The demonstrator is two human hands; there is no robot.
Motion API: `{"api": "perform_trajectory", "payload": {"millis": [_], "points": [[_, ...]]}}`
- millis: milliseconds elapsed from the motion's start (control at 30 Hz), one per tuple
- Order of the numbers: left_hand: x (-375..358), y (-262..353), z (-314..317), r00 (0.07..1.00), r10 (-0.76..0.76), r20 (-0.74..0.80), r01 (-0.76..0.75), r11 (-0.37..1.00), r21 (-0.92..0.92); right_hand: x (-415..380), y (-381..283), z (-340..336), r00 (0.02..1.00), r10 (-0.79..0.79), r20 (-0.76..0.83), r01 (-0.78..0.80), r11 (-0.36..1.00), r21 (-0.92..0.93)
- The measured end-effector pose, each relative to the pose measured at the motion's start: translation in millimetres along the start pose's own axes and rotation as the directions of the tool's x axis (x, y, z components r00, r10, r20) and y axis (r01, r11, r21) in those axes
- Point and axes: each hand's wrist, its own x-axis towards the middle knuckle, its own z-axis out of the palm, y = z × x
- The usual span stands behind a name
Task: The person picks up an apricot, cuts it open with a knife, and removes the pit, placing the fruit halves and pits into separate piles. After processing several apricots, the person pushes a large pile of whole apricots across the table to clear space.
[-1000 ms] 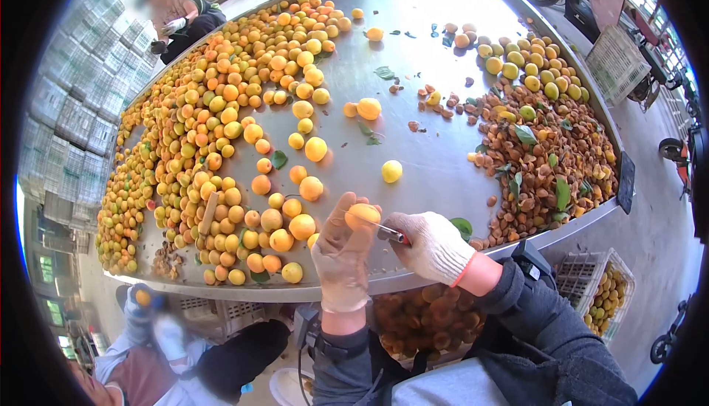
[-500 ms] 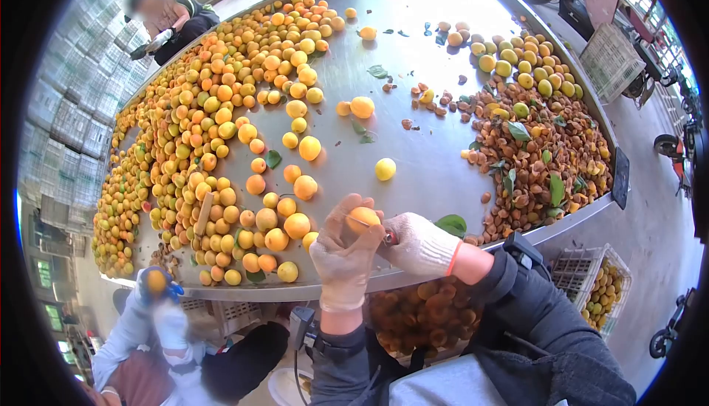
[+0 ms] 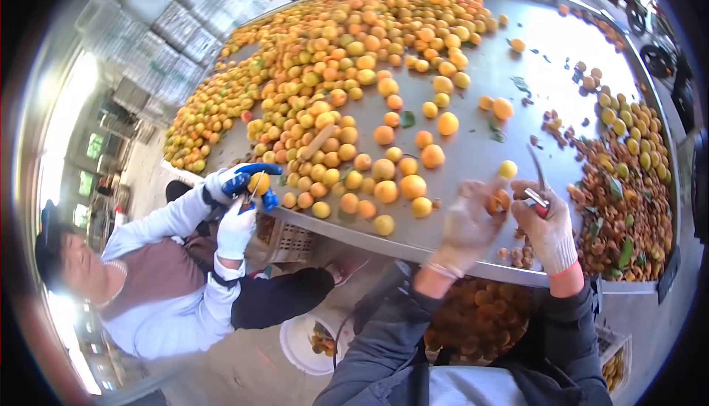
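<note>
In my right hand [image 3: 548, 225], gloved in white knit, is a knife [image 3: 538, 201] with a red handle, its curved blade pointing up and away. My left hand [image 3: 469, 221], in a thin pale glove and blurred by motion, holds an orange-brown apricot [image 3: 498, 201] at its fingertips. The knife blade stands apart from this fruit. Just beyond my left fingers a yellow apricot [image 3: 507, 169] lies on the metal table [image 3: 473, 156]. Several small brown pieces [image 3: 521, 257] lie between my wrists at the table's near edge.
Whole apricots [image 3: 332, 59] cover the table's left side. To the right are a heap of brown pits or scraps [image 3: 609, 214] and greenish-yellow apricots [image 3: 628, 122]. A co-worker [image 3: 162, 273] sits at left, holding an apricot [image 3: 258, 183]. A white bucket [image 3: 295, 347] stands on the floor.
The view has swung left, bringing the co-worker in more fully. My hands have moved apart, and the knife blade has come away from the apricot and now points up.
</note>
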Motion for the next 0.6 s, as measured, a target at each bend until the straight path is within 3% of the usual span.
{"api": "perform_trajectory", "payload": {"millis": [67,133,167,200,233,267,300,333,367,400,433,467,533,567,600], "points": [[-1,13,-1,0.999,0.024,0.032,-0.027,0.995,0.095,3,5,8,0.996,-0.087,-0.007,0.087,0.996,-0.023],[-1,25,-2,0.996,-0.064,0.062,0.071,0.99,-0.124,6,8,6,0.983,0.098,0.156,-0.126,0.975,0.183],[0,25,-5,0.997,-0.036,0.075,0.053,0.967,-0.249,7,8,3,0.983,0.101,0.156,-0.129,0.975,0.178],[0,19,-5,0.997,-0.038,0.075,0.055,0.966,-0.252,8,8,-1,0.979,0.135,0.156,-0.165,0.966,0.197],[-3,7,-4,0.929,-0.315,0.195,0.368,0.726,-0.581,10,8,-5,0.973,0.171,0.155,-0.202,0.955,0.218],[-2,3,-6,0.774,-0.489,0.402,0.58,0.293,-0.761,9,9,-7,0.966,0.207,0.154,-0.239,0.941,0.239],[-1,0,-8,0.772,-0.488,0.408,0.583,0.289,-0.759,11,13,-3,0.982,0.143,0.12,-0.17,0.949,0.266],[-1,-4,-14,0.771,-0.505,0.388,0.526,0.161,-0.835,12,14,-1,0.983,0.149,0.109,-0.173,0.948,0.266],[-1,-4,-18,0.764,-0.518,0.386,0.462,0.02,-0.887,12,13,-4,0.976,0.094,0.198,-0.153,0.939,0.309],[1,-9,-22,0.782,-0.506,0.364,0.419,-0.006,-0.908,9,10,-14,0.966,0.036,0.255,-0.126,0.929,0.348],[2,-17,-25,0.794,-0.488,0.362,0.388,-0.051,-0.92,0,3,-23,0.926,0.065,0.371,-0.215,0.9,0.38],[3,-22,-30,0.755,-0.492,0.433,0.438,-0.113,-0.892,5,20,-41,0.782,-0.008,0.623,-0.204,0.942,0.268],[6,-11,-33,0.747,-0.464,0.476,0.484,-0.111,-0.868,-9,7,-44,0.825,0.078,0.56,-0.059,0.997,-0.051],[1,-12,-29,0.75,-0.478,0.457,0.495,-0.052,-0.868,-10,5,-43,0.844,0.094,0.528,-0.076,0.996,-0.056],[-3,-10,-24,0.753,-0.496,0.432,0.503,0.01,-0.864,-9,4,-40,0.931,0.17,0.323,-0.21,0.973,0.093]]}}
